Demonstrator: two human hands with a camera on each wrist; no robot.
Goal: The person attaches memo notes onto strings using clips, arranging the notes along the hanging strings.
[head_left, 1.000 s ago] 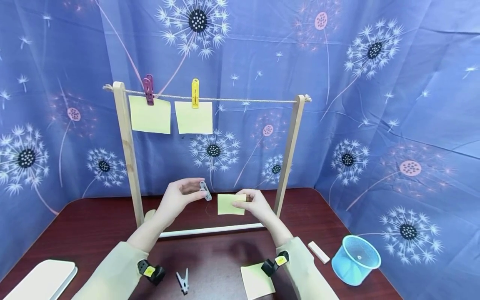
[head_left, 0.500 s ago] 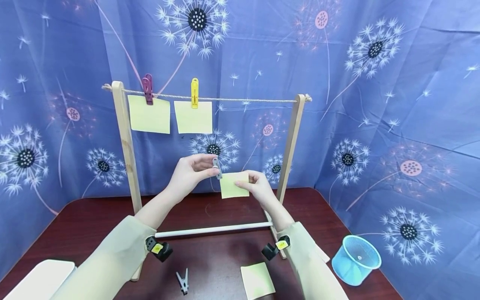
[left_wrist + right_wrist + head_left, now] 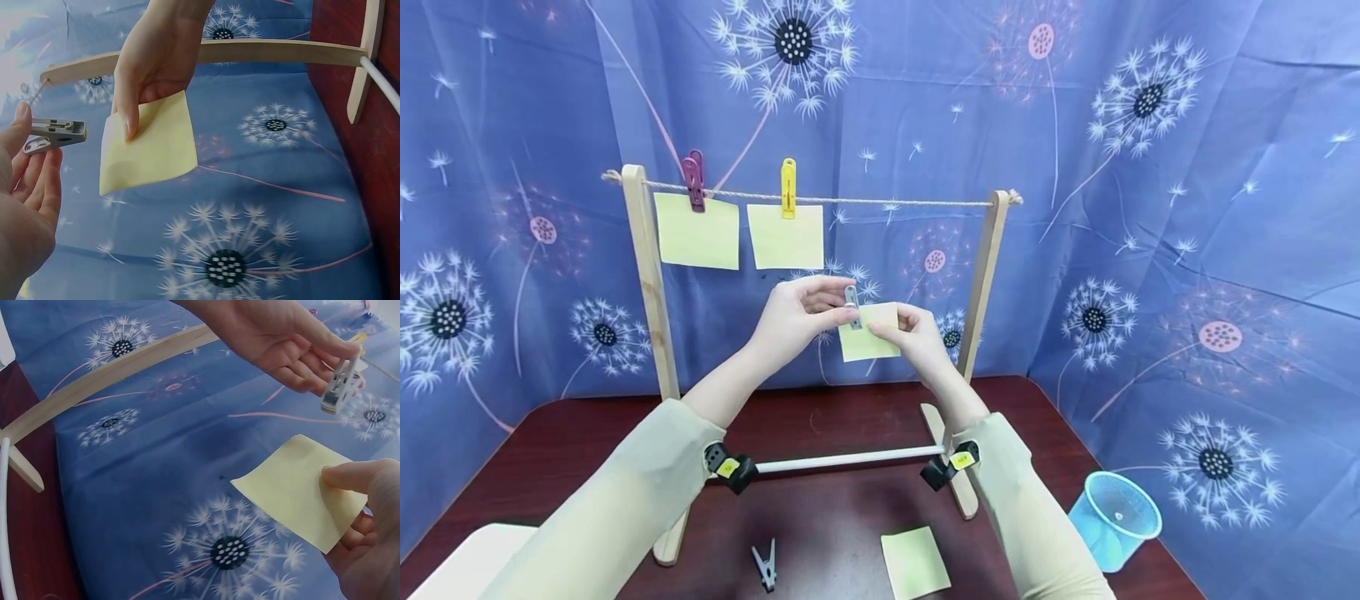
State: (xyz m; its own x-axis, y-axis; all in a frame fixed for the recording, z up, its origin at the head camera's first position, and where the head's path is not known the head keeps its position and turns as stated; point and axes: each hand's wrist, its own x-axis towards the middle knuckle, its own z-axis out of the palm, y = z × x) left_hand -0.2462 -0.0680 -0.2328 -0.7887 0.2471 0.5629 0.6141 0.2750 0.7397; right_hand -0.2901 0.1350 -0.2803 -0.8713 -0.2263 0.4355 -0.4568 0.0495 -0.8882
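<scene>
Pinched between the thumb and fingers of my left hand (image 3: 805, 315) is a grey clothespin (image 3: 60, 132), its nose pointing at the paper. My right hand (image 3: 922, 340) grips a yellow sticky note (image 3: 874, 335) by its right side, thumb on the front face. In the left wrist view a small gap shows between clothespin and note. Both hands are raised below a rope (image 3: 895, 201) strung between two wooden posts. On the rope hang two more notes, the left one (image 3: 700, 237) under a purple clothespin (image 3: 694, 179), the other (image 3: 788, 242) under a yellow clothespin (image 3: 788, 187).
Another grey clothespin (image 3: 765, 567) and a pale yellow note (image 3: 915, 562) lie on the dark red table (image 3: 820, 533). A blue mesh cup (image 3: 1112, 525) stands at the right. A white object (image 3: 471, 562) sits front left. A white bar (image 3: 850, 457) joins the wooden posts (image 3: 985, 283) low down.
Both hands have risen toward the rope, carrying the clothespin and the note. The left hand has also moved right, bringing the clothespin up to the note's left edge in the head view.
</scene>
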